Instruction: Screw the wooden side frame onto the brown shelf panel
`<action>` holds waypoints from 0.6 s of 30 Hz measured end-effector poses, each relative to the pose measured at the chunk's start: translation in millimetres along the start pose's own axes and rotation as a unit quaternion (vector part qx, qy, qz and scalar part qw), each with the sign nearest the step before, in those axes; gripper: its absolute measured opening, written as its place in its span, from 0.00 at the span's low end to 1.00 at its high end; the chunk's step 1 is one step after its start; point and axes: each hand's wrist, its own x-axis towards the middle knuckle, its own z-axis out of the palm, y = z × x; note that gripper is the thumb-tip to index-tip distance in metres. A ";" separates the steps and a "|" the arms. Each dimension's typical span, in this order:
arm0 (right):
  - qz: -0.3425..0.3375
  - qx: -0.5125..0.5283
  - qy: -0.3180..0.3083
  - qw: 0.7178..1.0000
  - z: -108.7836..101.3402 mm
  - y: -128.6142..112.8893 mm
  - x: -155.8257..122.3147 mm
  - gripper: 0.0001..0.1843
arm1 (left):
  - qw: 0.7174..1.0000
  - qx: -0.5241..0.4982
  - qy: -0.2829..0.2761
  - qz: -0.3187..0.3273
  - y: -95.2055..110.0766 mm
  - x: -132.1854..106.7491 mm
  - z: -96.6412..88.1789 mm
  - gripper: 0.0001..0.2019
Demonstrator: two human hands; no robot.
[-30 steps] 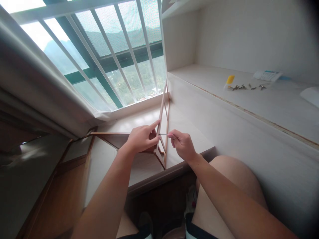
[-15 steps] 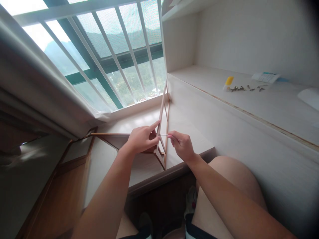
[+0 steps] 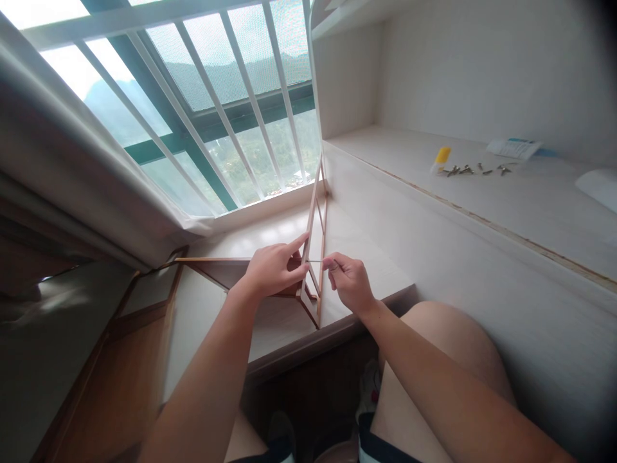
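Note:
A brown wooden frame (image 3: 312,222) with slim bars stands tilted on the white ledge, joined by a brown board (image 3: 226,270) that runs off to the left. My left hand (image 3: 274,267) grips the joint of bar and board; its index finger lies along the bar and its thumb presses below. In my right hand (image 3: 351,280), thumb and fingers pinch a thin metal hex key (image 3: 315,261). The key's shaft points left and meets the bar between my left finger and thumb. The fastener at its tip is too small to make out.
On the white shelf (image 3: 400,151) to the right lie several screws (image 3: 465,170), a yellow-capped tube (image 3: 442,157) and a plastic packet (image 3: 513,148). A barred window (image 3: 231,116) is ahead, with a curtain (image 3: 96,148) at left. A wooden panel structure (image 3: 120,366) stands lower left.
My right fingers have shifted slightly around the hex key, and a short dark piece now shows at the fingertips. My left hand and the frame stay in place.

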 end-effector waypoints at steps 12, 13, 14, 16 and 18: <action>-0.022 -0.031 0.016 0.999 -5.5 -4.3 2.5 0.22 | 1.000 -0.002 -0.002 0.003 0.0 0.0 -0.2 0.32; -0.039 -0.047 0.015 0.998 -7.0 -3.5 2.8 0.21 | 1.000 -0.003 -0.004 0.003 0.3 -0.2 -0.7 0.32; -0.054 -0.060 0.011 0.997 -8.1 -2.7 3.1 0.20 | 1.000 -0.003 -0.005 0.002 0.7 -0.4 -1.1 0.32; -0.074 -0.080 0.001 0.994 -8.9 -1.3 3.2 0.19 | 1.000 -0.002 -0.007 -0.002 1.2 -0.6 -1.5 0.32; -0.085 -0.090 -0.004 0.992 -8.4 -0.6 2.9 0.19 | 1.000 -0.001 -0.006 -0.004 1.2 -0.5 -1.4 0.32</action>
